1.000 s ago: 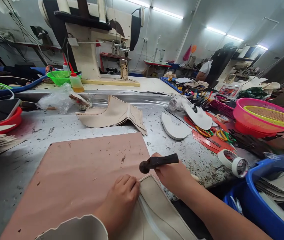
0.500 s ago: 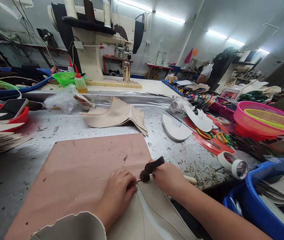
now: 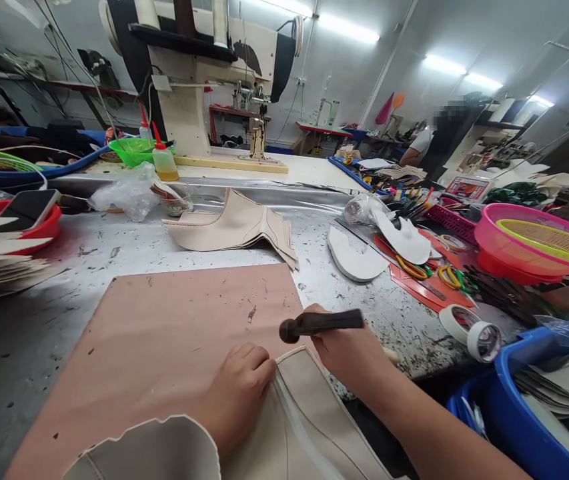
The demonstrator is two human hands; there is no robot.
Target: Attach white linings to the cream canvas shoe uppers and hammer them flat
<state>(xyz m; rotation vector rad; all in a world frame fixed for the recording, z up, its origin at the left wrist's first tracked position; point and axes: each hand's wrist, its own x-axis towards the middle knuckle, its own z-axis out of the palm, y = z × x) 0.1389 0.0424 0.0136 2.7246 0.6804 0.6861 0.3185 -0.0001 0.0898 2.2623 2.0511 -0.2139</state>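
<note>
One stray swing could bruise the left hand [image 3: 239, 390], its fingers curled at the beige piece [image 3: 309, 387], pinching or not I can't tell; the right hand [image 3: 347, 353] grips a hammer [image 3: 321, 324] above that piece, which overlaps the pink sheet [image 3: 189, 320].

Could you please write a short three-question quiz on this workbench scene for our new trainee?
1. Multiple choice: what does the person's right hand hold? (a) a pair of scissors (b) a hammer (c) a roll of tape

2. True or false: the blue bin stands to the right of both of the person's hands.

3. Fill in the blank: the left hand is at the edge of a leather-like piece whose colour is ____.

Key: 1. b; 2. true; 3. beige
</note>
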